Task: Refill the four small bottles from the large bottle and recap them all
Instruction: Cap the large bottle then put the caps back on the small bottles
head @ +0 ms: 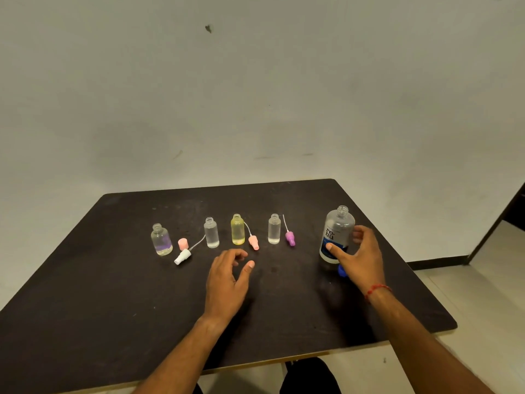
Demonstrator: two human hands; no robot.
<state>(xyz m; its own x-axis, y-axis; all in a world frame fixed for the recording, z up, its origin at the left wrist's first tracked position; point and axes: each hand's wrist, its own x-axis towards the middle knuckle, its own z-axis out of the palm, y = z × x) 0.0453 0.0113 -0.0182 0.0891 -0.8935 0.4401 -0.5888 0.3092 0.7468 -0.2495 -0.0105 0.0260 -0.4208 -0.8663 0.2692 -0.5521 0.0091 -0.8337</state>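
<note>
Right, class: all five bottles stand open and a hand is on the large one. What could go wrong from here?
The large bottle, gripped by the right hand, must fill narrow necks, so pouring may spill onto the table.
The left hand is close to the open yellow bottle and could tip it.
The loose pink spray cap and purple spray cap might be swapped or knocked.

- A bare indoor room, kind unclear.
- Dark table (85, 294) against a blank, scuffed pale wall (255, 95).
- Pale floor (483, 297) with a dark skirting board (437, 260).
</note>
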